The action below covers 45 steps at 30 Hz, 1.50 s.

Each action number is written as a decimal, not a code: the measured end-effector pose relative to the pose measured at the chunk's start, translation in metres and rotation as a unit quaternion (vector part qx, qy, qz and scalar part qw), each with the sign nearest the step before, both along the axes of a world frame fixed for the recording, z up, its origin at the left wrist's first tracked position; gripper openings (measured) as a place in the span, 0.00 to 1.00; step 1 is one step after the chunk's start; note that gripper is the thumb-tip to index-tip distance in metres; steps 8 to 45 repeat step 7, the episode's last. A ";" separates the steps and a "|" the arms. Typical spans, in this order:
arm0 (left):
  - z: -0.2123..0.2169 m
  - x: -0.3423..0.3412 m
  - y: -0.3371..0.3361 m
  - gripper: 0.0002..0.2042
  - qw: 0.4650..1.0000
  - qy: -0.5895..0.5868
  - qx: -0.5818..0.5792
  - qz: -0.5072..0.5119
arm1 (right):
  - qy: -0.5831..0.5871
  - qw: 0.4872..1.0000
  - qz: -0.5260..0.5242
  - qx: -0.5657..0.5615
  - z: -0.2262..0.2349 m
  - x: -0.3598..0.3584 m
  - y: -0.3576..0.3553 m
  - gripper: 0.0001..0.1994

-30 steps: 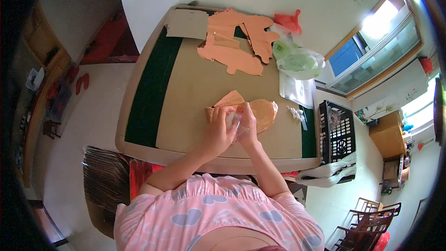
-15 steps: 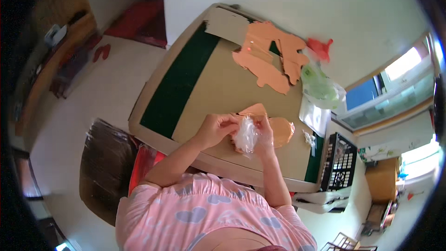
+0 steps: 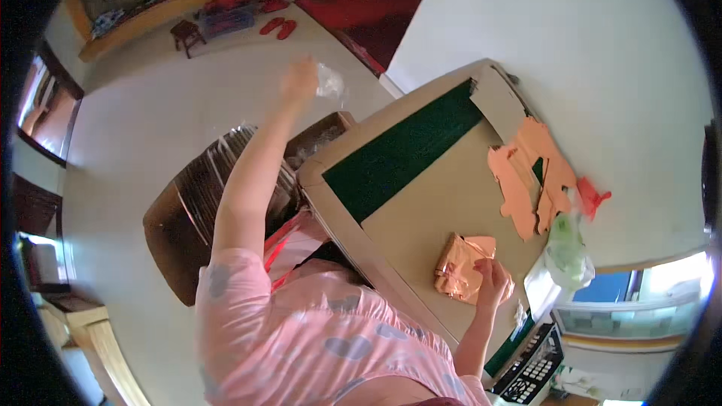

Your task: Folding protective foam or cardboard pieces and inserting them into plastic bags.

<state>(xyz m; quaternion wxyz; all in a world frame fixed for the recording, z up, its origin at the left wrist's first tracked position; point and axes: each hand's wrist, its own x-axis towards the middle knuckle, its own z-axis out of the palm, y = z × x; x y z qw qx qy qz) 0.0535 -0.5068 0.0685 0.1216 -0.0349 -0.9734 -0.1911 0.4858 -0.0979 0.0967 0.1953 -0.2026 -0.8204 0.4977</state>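
My left hand (image 3: 301, 79), smeared by motion, is stretched far out to the left beyond the table. Crumpled clear plastic (image 3: 329, 81) hangs at its fingers, apparently in its grip. On the table's near part lies a shiny orange packet (image 3: 457, 269) that looks wrapped in clear film. Over the packet's right side is my right hand (image 3: 492, 280), its fingers curled against the surface. Flat orange cut-out pieces (image 3: 519, 195) lie together farther back on the table.
A brown cardboard box (image 3: 342, 122) with clear plastic inside stands beside the table (image 3: 421, 248). Near it is a brown film-covered chair (image 3: 199, 195). Green-white bags (image 3: 569, 252), a red bag (image 3: 592, 197) and a black crate (image 3: 538, 365) sit along the right side.
My left hand has swung from the packet out to the left with the clear plastic. My right hand has stayed by the orange packet. The whole view has turned leftward.
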 end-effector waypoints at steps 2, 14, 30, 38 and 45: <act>-0.025 -0.016 0.006 0.14 0.997 -0.054 -0.048 0.004 | -0.014 1.000 -0.008 0.009 -0.007 0.003 0.004 0.10; -0.107 -0.055 -0.015 0.14 0.994 -0.051 -0.099 -0.016 | 0.004 0.999 0.025 -0.023 -0.015 0.007 0.011 0.10; -0.107 -0.055 -0.015 0.14 0.994 -0.051 -0.099 -0.016 | 0.004 0.999 0.025 -0.023 -0.015 0.007 0.011 0.10; -0.107 -0.055 -0.015 0.14 0.994 -0.051 -0.099 -0.016 | 0.004 0.999 0.025 -0.023 -0.015 0.007 0.011 0.10; -0.107 -0.055 -0.015 0.14 0.994 -0.051 -0.099 -0.016 | 0.004 0.999 0.025 -0.023 -0.015 0.007 0.011 0.10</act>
